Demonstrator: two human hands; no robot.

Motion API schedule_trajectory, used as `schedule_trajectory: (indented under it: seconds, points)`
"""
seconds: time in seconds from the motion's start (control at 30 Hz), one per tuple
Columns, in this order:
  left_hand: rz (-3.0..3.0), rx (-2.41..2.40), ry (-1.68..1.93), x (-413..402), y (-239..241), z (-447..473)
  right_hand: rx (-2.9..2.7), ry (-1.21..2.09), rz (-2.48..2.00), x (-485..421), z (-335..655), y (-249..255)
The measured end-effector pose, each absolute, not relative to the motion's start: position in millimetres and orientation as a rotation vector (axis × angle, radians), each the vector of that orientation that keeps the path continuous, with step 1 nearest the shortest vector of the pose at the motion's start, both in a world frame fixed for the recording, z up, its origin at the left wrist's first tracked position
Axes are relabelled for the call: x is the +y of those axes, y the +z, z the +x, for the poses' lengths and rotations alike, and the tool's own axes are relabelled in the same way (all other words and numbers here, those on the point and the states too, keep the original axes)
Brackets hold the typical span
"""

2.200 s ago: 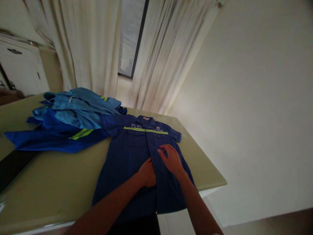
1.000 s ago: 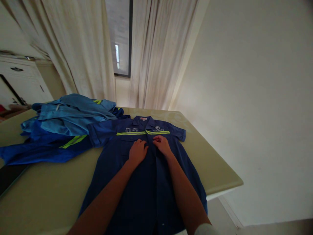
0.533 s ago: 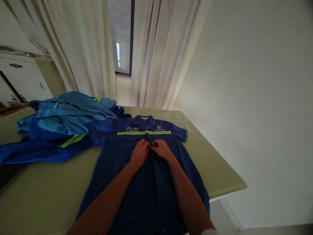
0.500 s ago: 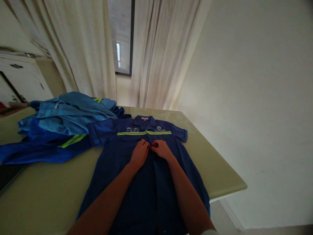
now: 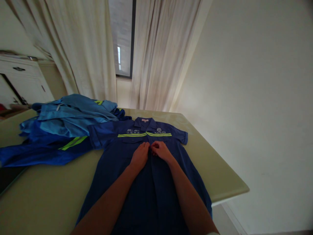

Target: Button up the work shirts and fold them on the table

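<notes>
A dark blue short-sleeved work shirt with a yellow-green reflective stripe lies flat, front up, on a pale green table. My left hand and my right hand meet at the shirt's front placket just below the stripe. Both have their fingers curled and pinched together on the cloth edges there. What the fingertips grip beyond the cloth is too small to see.
A heap of lighter blue work clothes with reflective stripes lies at the table's far left. Cream curtains and a window stand behind. A white cabinet is at the left. The table's right edge drops off near a bare wall.
My hands have moved up the shirt front from its middle to the chest, just under the stripe, and closed together on the placket. Over the last half second they barely shifted.
</notes>
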State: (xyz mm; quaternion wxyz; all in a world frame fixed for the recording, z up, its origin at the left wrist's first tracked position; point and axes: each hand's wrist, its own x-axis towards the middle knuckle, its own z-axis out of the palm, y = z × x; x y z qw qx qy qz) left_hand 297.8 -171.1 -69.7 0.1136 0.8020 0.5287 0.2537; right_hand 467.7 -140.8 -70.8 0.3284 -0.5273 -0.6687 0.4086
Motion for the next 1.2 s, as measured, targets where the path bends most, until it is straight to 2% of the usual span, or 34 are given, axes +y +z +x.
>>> schedule_trajectory:
  seconds: [0.33, 0.67, 0.97, 1.2]
  points:
    - [2.105, 1.499, 0.920, -161.0, -83.0, 295.6, -1.986, 0.790, -1.365, -139.0, 470.4, -73.6]
    - [2.160, 1.423, 0.904, -155.9, -83.6, 294.3, -2.053, 0.594, -1.410, -140.1, 467.5, -68.1]
    - [2.166, 1.489, 0.764, -151.2, -78.3, 286.6, -1.919, 0.683, -1.469, -139.7, 462.6, -66.7]
    - [2.255, 1.578, 0.702, -160.0, -67.5, 288.2, -1.845, 0.614, -1.540, -142.5, 451.8, -69.8]
